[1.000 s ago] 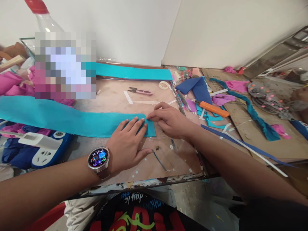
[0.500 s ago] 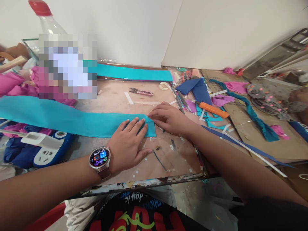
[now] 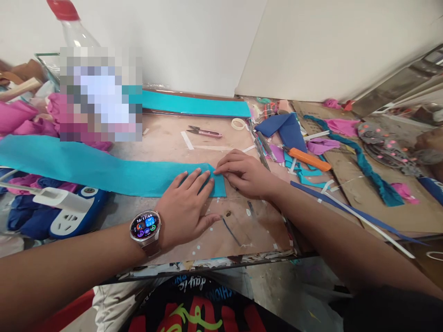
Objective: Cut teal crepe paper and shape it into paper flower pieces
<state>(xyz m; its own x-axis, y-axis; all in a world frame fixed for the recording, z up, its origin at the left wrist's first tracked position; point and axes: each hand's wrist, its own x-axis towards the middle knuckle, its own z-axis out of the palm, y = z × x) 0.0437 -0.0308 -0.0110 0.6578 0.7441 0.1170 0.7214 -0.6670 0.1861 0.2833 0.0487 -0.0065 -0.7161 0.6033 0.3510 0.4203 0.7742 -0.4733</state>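
A long turquoise fabric strip runs across the table from the left, its squared end near the middle. My left hand lies on the strip near that end, fingers stretched and slightly spread, thumb out on the tabletop. At the upper corner of the same end, my right hand has thumb and index finger pinched together on the fabric; its other fingers are curled. Part of the strip is hidden beneath the left hand.
Beyond the hands lie thread snips, a tape roll and another turquoise strip. An orange-handled cutter sits among scraps at right. A power strip and a clear bottle stand at left.
The right thumb and fingertips have drawn closer together at the strip's upper corner. My left hand stays flat in place. The whole view has shifted slightly.
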